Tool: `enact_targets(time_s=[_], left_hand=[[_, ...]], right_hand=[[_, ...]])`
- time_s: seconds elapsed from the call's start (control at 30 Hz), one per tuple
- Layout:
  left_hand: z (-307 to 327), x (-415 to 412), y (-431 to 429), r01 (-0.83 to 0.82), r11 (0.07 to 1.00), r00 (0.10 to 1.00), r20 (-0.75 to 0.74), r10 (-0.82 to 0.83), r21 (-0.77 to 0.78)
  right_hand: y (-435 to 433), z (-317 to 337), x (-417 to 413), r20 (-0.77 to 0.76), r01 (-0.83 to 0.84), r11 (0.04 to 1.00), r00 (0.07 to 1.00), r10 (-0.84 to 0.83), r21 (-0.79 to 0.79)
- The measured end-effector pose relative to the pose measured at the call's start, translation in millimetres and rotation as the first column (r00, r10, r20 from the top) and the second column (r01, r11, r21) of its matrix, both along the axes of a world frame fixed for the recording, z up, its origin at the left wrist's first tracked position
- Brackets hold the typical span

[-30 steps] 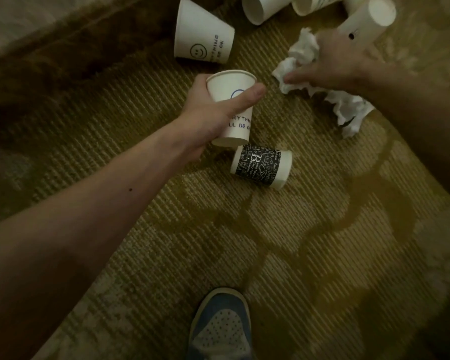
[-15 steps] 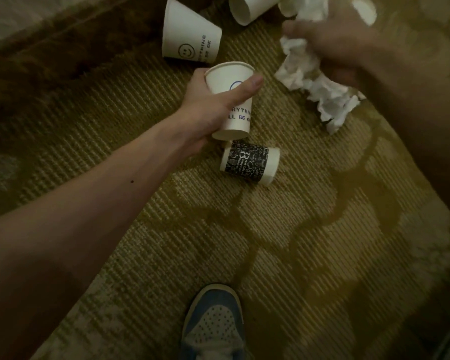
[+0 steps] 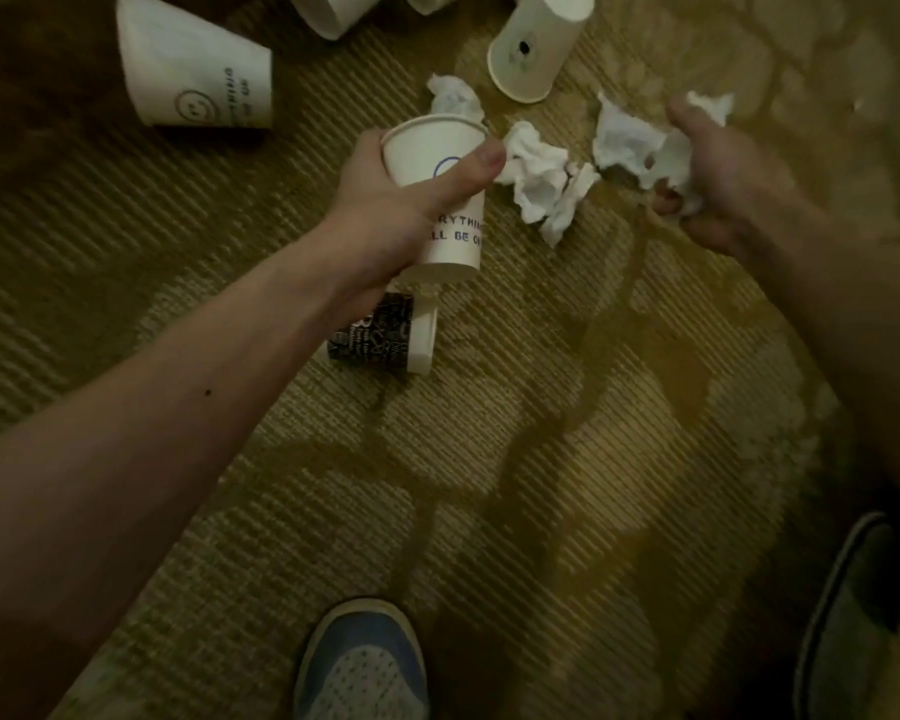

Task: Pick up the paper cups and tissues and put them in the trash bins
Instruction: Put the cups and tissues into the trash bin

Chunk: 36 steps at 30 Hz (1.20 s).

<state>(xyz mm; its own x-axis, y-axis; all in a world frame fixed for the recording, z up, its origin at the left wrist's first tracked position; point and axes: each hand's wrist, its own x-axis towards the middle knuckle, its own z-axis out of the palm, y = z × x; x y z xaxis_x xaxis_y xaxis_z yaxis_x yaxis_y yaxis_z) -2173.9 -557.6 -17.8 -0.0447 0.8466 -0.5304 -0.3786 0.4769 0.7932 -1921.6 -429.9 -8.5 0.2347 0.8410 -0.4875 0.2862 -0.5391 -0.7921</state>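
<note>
Right now your left hand (image 3: 396, 210) sits at centre frame, its fingers (image 3: 481, 163) wrapped round a white cup (image 3: 437, 163), thumb across the front near the rim. The cup is held off the carpet (image 3: 541, 459), tilted a little, mouth toward the top of the frame, blue lettering on its side.

Your right hand (image 3: 723, 168), at upper right, has its fingers closed on a crumpled tissue (image 3: 630, 142). White folds bulge out to the left of the palm and a scrap shows past the thumb.

Between your hands a loose tissue (image 3: 536, 184) lies on the carpet, just beside the white cup's rim and near the held tissue; you cannot tell whether the two tissues touch. A smaller wad (image 3: 453, 96) pokes out behind the white cup's rim.

Just below your left hand a black cup (image 3: 385, 337) lies on its side, partly hidden by your wrist, its white end to the right. At upper left a smiley cup (image 3: 193, 70) lies on its side. At top centre a plain cup (image 3: 536, 49) with a dark mark lies with its mouth toward you, near the wad. Two more cups (image 3: 333, 7) are cut off by the top edge. Your shoe (image 3: 365, 662) shows at bottom centre.
</note>
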Motion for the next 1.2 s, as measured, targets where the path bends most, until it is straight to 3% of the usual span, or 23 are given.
enact_targets(time_s=[0.2,0.3,0.47,0.67,0.87,1.07,1.2], left_hand=[[-2.1,7.5,8.0,0.014,1.0,0.999,0.032,-0.014,-0.002],[-4.7,2.8,7.4,-0.01,1.0,0.999,0.038,0.011,-0.009],[-8.4,-3.7,5.2,-0.051,0.999,0.998,0.046,0.051,-0.011],[-8.3,0.9,5.9,-0.048,0.999,0.998,0.035,0.048,0.002],[-4.9,5.9,4.0,-0.019,1.0,0.999,0.042,0.018,0.012],[-1.0,2.6,0.8,-0.019,0.999,0.999,0.037,0.018,0.026],[2.2,-5.3,-4.9,-0.039,0.999,0.998,0.043,0.038,0.025]], right_hand=[[21.4,-34.6,7.3,0.168,-0.114,0.992,0.98,0.104,0.052],[31.7,-43.5,0.2,0.264,-0.23,0.973,0.938,0.225,-0.013],[32.9,-54.4,-0.8,0.301,-0.254,0.966,0.926,0.229,0.048],[18.2,-47.6,-4.0,0.278,-0.234,0.971,0.931,0.237,-0.044],[-14.4,-38.7,-11.5,0.262,-0.309,0.951,0.917,0.3,-0.006],[-37.5,-48.9,-16.5,0.289,-0.535,0.842,0.797,0.531,-0.072],[-49.8,-53.0,-27.7,0.369,-0.555,0.829,0.759,0.536,-0.061]])
